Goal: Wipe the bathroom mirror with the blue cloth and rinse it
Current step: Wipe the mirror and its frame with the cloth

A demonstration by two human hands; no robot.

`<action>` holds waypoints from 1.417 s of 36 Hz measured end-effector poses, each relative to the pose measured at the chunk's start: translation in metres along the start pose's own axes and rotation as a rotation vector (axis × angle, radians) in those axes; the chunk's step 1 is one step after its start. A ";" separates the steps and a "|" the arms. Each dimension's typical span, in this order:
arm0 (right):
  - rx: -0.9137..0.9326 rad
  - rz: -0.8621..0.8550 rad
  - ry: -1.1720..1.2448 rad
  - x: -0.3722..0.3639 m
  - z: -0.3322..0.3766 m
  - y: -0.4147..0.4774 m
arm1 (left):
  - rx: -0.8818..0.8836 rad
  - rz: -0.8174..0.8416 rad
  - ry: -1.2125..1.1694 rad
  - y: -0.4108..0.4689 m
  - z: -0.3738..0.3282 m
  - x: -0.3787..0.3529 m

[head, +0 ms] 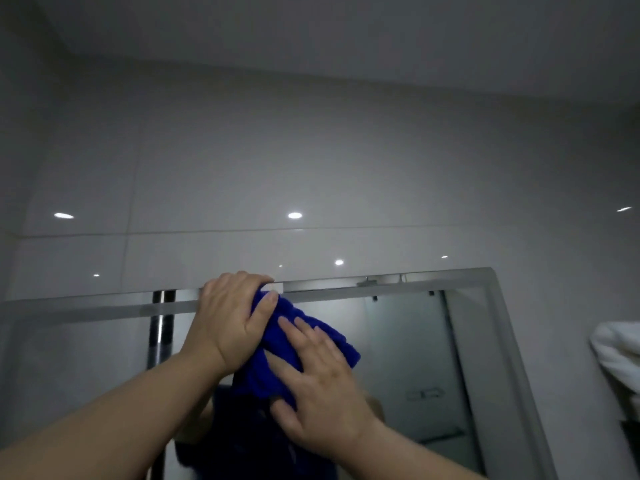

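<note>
Overhead, glossy pale wall tiles (242, 168) carry round light reflections. Below them I see the rectangular mirror (415, 358), smooth glass with a frosted border. Against its top edge lies the bunched, plush blue cloth (256, 379). I read the left hand (232, 320) as clenched round the cloth's upper end; the right hand (322, 386) presses it with flat, spread fingers.

Hands (232, 318) (323, 389) x2, cloth (313, 329) x1, mirror (412, 344) x1.
</note>
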State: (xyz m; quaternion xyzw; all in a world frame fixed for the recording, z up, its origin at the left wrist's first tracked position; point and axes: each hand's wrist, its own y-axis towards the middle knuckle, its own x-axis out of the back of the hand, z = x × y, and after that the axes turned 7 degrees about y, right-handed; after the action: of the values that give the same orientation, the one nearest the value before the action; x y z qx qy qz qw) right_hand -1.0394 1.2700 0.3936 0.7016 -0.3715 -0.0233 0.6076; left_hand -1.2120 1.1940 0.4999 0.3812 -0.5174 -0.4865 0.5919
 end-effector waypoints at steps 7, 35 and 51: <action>-0.197 -0.228 -0.103 0.060 -0.104 -0.008 | 0.008 0.000 0.151 -0.001 -0.002 -0.006; -0.104 -0.057 -0.077 0.055 -0.070 0.045 | -0.011 -0.123 0.306 -0.002 -0.006 -0.017; -0.886 -0.400 0.115 0.136 -0.251 -0.057 | 0.049 -0.067 0.363 -0.002 -0.012 -0.019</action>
State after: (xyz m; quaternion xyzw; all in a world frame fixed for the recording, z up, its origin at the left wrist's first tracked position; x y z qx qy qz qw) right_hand -0.7918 1.4045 0.4667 0.4334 -0.1496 -0.2568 0.8508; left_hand -1.2003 1.2113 0.4915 0.4940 -0.4008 -0.4166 0.6494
